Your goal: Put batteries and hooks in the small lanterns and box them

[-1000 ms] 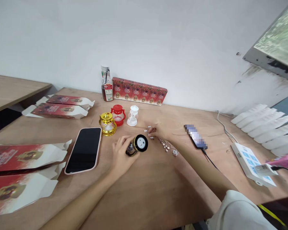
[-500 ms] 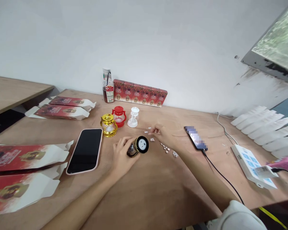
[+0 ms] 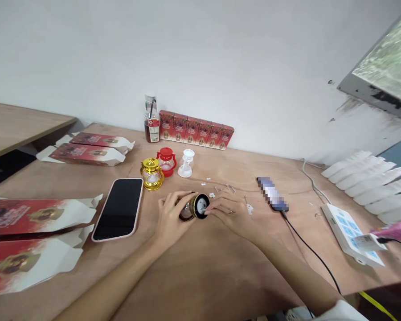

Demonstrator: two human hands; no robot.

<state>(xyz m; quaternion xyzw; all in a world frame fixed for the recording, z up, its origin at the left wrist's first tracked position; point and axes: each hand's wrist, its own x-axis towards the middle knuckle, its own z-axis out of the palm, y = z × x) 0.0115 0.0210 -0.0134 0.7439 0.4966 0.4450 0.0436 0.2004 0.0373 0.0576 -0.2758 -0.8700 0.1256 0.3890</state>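
My left hand (image 3: 171, 215) is wrapped round a small black-and-gold lantern (image 3: 194, 207), tipped over so that its round base with a white disc faces right and up toward me. At that disc, the fingertips of my right hand (image 3: 232, 213) pinch a small white piece, too small to name. Beyond the hands stand a gold lantern (image 3: 151, 174), a red lantern (image 3: 166, 161) and a white lantern (image 3: 186, 163). Little white parts (image 3: 211, 195) and several thin pin-like bits (image 3: 231, 187) lie scattered near my right hand, which hides part of that area.
A pink-edged phone (image 3: 119, 209) and open red boxes (image 3: 43, 218) lie on the left. Red boxes (image 3: 199, 130) and a bottle (image 3: 152, 127) line the wall. On the right are a charging phone (image 3: 272, 194), a power strip (image 3: 349, 232) and a row of white pieces (image 3: 367, 183).
My right hand has come from the loose parts on the table to the lantern's base, with a small white piece between its fingertips. The lantern has shifted slightly right and turned.
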